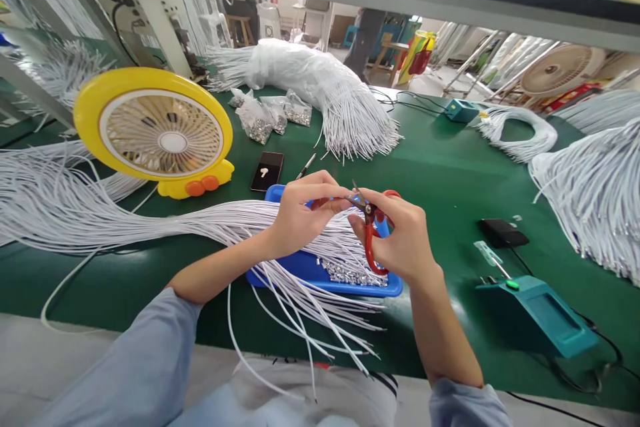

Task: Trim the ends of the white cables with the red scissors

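My right hand [405, 234] grips a pair of small scissors [369, 210] with red handles, its blades parted and pointing up and left. Close to the blades, my left hand [307, 210] is closed in a pinch; what sits between its fingertips is too small to make out. Beneath both hands, a bundle of white cables [215, 220] runs in from the left and fans out over a blue tray [300, 267]. Small shiny metal parts [350, 272] lie in that tray, partly covered by cable ends. Several loose cables hang over its front edge.
A yellow fan [150, 130] and a phone [267, 171] stand left and behind. Bags of metal parts [257, 124] and a wrapped cable bundle [310, 74] lie farther back. At right are a teal device [540, 314], a black box [503, 232] and more cables [595, 180]. A shelf crosses overhead.
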A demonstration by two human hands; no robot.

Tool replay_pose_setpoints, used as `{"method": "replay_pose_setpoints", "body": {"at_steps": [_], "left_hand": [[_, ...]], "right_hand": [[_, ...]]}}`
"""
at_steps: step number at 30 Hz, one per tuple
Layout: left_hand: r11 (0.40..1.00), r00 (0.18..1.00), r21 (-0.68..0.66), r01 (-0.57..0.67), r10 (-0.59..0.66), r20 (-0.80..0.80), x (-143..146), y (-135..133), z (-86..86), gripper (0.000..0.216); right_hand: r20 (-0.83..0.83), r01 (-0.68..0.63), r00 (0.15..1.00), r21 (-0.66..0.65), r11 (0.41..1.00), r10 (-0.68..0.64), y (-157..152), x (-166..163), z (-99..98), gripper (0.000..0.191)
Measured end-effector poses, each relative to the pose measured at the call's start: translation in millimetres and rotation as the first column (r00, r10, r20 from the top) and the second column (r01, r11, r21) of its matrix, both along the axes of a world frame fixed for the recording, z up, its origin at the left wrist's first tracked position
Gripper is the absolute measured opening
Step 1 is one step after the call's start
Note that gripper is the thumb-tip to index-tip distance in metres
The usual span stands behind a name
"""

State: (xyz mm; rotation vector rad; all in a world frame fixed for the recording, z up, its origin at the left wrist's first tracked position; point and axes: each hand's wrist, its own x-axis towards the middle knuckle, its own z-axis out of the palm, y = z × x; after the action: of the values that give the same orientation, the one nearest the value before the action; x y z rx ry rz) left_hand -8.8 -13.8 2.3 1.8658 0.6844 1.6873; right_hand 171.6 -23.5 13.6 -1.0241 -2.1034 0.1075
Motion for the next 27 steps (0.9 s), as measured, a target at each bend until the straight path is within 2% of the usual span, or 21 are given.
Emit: {"method": "replay_pose_setpoints", "body": {"at_steps": [7,16,21,24,27], "left_hand": [[1.000,0.998,0.000,0.030,-0.030,-0.063,-1,0,-1.2,0.008],[1.000,0.993,0.009,0.006,-0.005,-0.114,-1,0,-0.7,0.009],[0.999,0.993,-0.009,0.042,-0.042,-0.107,-2,-2,2.5,0.009],[0.994,0.997,-0.094,0.048,-0.054,-0.059,-3,1,4.9,0.011],[0.974,0.993,-0.202,0.104,-0.091,0.071,-5,7,7.0,0.017]], "right_hand": [[0.017,-0.006,1.000,0.009,1.000,0.006,-1,-3,-0.3,0.031],[0.026,-0.016,1.000,-0.050,0.999,0.017,-1,-1,-0.5,0.032],[-0.013,-0.021,1.000,-0.112,0.993,0.020,-3,-6,1.0,0.030],[-0.031,-0.021,0.999,-0.217,0.976,0.014,3,4,4.9,0.029],[-0.111,-0.049,0.994,-0.394,0.918,0.006,13,19,9.3,0.027]]}}
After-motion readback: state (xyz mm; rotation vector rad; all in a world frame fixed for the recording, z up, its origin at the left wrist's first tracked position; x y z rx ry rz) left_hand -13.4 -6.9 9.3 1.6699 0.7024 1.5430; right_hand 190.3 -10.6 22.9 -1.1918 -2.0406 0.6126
